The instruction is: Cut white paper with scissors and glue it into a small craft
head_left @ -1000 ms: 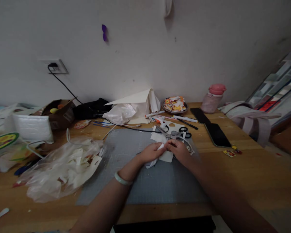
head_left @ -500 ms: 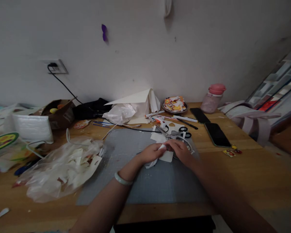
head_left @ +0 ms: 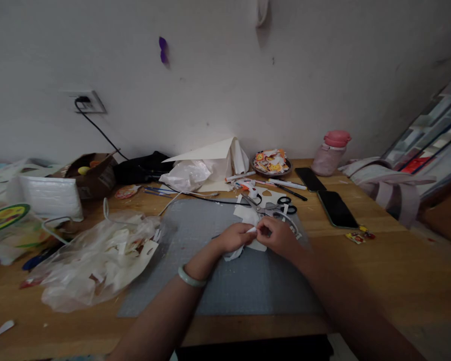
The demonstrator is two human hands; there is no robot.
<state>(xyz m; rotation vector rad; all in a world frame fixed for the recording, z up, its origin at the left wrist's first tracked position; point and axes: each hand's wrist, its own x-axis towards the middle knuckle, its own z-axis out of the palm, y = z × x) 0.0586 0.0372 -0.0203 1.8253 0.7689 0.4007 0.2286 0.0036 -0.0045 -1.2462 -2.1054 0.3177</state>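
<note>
Over the grey mat (head_left: 195,230), my left hand (head_left: 233,238) pinches a small white paper piece (head_left: 251,229) between thumb and fingers. My right hand (head_left: 280,236) is closed in a pinch close to the right end of that piece; what lies between its fingertips is too small to make out. White paper scraps (head_left: 248,214) lie under and behind both hands. Just beyond them rest scissors (head_left: 286,204) with black handles, blades pointing left. Behind the scraps is a white and orange glue gun (head_left: 251,189).
Left of the mat sprawls a clear plastic bag (head_left: 97,271) with paper scraps. Along the back stand a bowl (head_left: 272,173) of printed cutouts and a pink bottle (head_left: 330,153). Two phones (head_left: 337,209) (head_left: 308,179) lie to the right. Markers (head_left: 287,184) lie behind the scissors.
My right hand's fingers have drawn slightly right and curled tighter, leaving a little more of the white piece showing. My left hand stays almost in place.
</note>
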